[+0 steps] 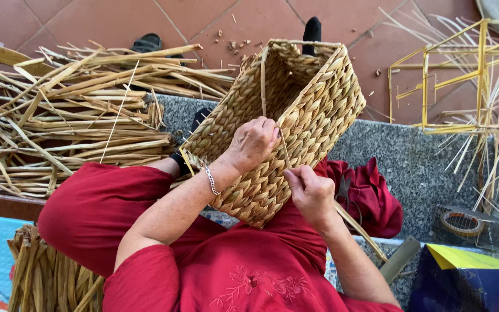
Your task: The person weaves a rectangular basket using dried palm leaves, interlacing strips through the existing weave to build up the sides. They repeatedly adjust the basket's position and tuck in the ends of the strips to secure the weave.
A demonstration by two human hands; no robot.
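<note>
A rectangular woven straw basket lies tilted on my lap, its open mouth facing away from me. My left hand rests on the basket's near rim, fingers curled over the weave, with a silver bracelet at the wrist. My right hand pinches a long flat straw strand that runs up to the rim by my left hand and trails down past my right forearm. I wear red clothes.
A big pile of dried straw stalks lies at the left, and another bundle at the lower left. A yellow wire frame stands at the right. A roll of tape sits on the grey stone ledge. A dark sandal rests on the red floor tiles.
</note>
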